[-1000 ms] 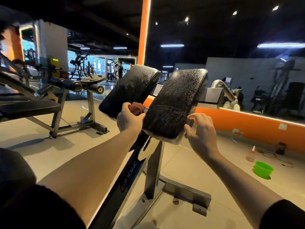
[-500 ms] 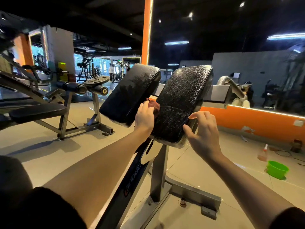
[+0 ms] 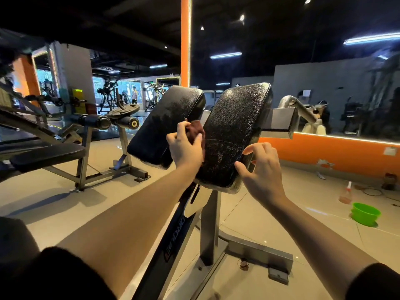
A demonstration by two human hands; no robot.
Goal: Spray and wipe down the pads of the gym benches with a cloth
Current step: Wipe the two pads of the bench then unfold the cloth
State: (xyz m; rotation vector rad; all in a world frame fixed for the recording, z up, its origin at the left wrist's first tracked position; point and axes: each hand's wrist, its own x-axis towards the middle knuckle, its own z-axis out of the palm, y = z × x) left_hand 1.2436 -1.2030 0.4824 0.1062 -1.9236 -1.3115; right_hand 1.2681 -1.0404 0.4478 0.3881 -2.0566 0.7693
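Now left hand (image 3: 185,146) apparently slid cloth (image 3: 195,131) up right pad (image 3: 231,135).

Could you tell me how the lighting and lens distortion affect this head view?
Head view: dim ceiling, bright strip lights; glare glints on the wet right pad; wide-angle lens bends the frame edges; the left hand holding the cloth stays sharp.

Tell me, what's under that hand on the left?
A dark red cloth bunched under the left hand, between the two black pads. How far it reaches beneath the palm is hidden.
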